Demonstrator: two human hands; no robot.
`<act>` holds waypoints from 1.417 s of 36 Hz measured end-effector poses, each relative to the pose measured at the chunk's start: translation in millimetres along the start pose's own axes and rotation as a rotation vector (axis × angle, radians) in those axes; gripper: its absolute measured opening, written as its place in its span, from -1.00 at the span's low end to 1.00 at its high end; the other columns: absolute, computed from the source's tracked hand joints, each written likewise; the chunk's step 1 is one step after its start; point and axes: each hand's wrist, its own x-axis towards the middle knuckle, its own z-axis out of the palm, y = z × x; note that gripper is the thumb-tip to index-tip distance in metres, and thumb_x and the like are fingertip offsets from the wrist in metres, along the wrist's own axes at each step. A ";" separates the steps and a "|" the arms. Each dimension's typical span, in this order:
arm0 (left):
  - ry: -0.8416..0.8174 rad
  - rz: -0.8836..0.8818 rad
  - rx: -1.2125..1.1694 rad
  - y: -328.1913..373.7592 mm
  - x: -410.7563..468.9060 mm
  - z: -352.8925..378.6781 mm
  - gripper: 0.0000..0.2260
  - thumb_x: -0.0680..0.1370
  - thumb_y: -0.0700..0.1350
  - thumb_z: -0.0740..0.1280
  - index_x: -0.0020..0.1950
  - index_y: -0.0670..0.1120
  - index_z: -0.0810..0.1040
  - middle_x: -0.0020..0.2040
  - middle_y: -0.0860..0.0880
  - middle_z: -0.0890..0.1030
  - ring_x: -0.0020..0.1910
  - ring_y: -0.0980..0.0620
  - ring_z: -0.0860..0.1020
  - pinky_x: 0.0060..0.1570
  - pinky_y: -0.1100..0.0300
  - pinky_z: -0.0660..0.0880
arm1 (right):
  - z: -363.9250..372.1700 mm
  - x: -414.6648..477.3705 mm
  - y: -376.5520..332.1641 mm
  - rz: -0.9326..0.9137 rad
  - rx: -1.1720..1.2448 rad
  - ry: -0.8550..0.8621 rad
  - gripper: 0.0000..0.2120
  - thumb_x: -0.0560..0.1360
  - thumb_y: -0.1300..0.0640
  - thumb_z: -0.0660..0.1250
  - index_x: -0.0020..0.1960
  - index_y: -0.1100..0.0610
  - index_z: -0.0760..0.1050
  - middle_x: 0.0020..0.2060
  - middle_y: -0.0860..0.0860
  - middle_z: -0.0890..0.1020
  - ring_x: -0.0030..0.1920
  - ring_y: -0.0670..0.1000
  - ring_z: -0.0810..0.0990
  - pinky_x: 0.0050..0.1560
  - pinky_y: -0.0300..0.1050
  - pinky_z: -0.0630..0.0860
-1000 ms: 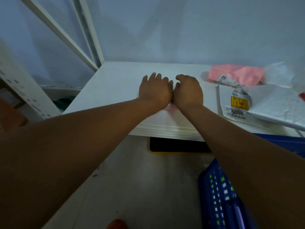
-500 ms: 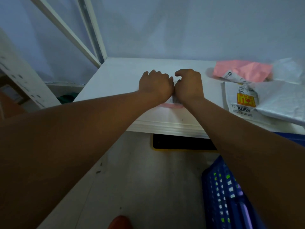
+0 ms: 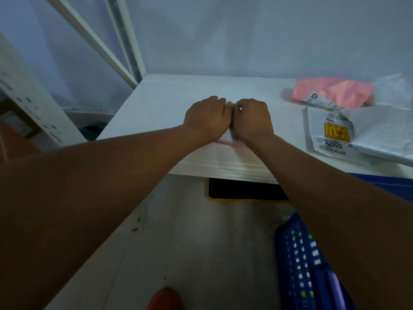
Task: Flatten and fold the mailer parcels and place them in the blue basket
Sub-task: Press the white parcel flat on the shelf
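A small folded pink mailer (image 3: pixel 228 142) lies on the white table (image 3: pixel 165 104), almost wholly hidden under my hands; only its near pink edge and a strip of white label show. My left hand (image 3: pixel 207 118) and my right hand (image 3: pixel 252 118) sit side by side on it, thumbs touching, fingers curled down over its far edge. The blue basket (image 3: pixel 299 253) stands on the floor at the lower right, partly behind my right forearm.
More mailers lie at the table's right: a crumpled pink one (image 3: pixel 333 90), a white one with a yellow label reading 5055 (image 3: pixel 330 133), and a larger white one (image 3: pixel 384 135). A white shelf frame (image 3: pixel 125 41) rises on the left. A black mat (image 3: pixel 243 191) lies under the table.
My left hand's fingers, stretched flat a second ago, have curled down like the right's. More of the mailer's pink near edge and white label shows between my wrists.
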 end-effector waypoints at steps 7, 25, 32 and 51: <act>-0.002 -0.002 -0.014 -5.5 -7.5 6.8 -0.60 0.63 0.05 -0.09 -0.20 -0.09 0.41 -0.21 -0.08 0.53 -0.18 -0.12 0.52 -0.11 -0.03 0.45 | 4.5 -7.4 3.2 -0.086 -0.113 -0.041 -0.70 0.63 0.17 0.09 -0.25 0.16 0.41 -0.24 0.14 0.59 -0.20 0.12 0.51 -0.17 -0.06 0.34; -0.187 0.036 0.044 -10.6 -22.0 14.8 -0.53 0.72 0.08 -0.11 0.61 -0.01 0.15 0.59 -0.14 0.18 0.59 -0.08 0.08 0.53 -0.01 0.00 | 3.2 -21.0 0.7 -0.066 -0.549 -0.159 -0.51 0.65 0.00 -0.06 0.33 0.22 0.48 0.32 0.16 0.54 0.48 0.16 0.31 0.57 0.11 -0.03; -0.214 0.008 0.021 -13.8 -23.9 20.9 -0.52 0.71 0.10 -0.14 0.62 0.02 0.10 0.61 -0.11 0.13 0.60 -0.05 0.04 0.55 -0.01 -0.04 | 6.3 -23.3 -3.1 -0.088 -0.581 -0.178 -0.52 0.65 0.03 -0.02 0.43 0.25 0.38 0.40 0.16 0.46 0.53 0.14 0.22 0.58 0.09 -0.08; -0.299 -0.028 0.023 -13.0 -23.5 20.7 -0.52 0.71 0.10 -0.18 0.63 0.04 0.01 0.63 -0.07 0.03 0.61 0.00 -0.07 0.56 -0.03 -0.15 | 12.1 -21.9 5.1 -0.128 -0.468 -0.202 -0.55 0.64 0.06 -0.01 0.43 0.22 0.38 0.39 0.14 0.48 0.52 0.12 0.25 0.58 0.05 -0.04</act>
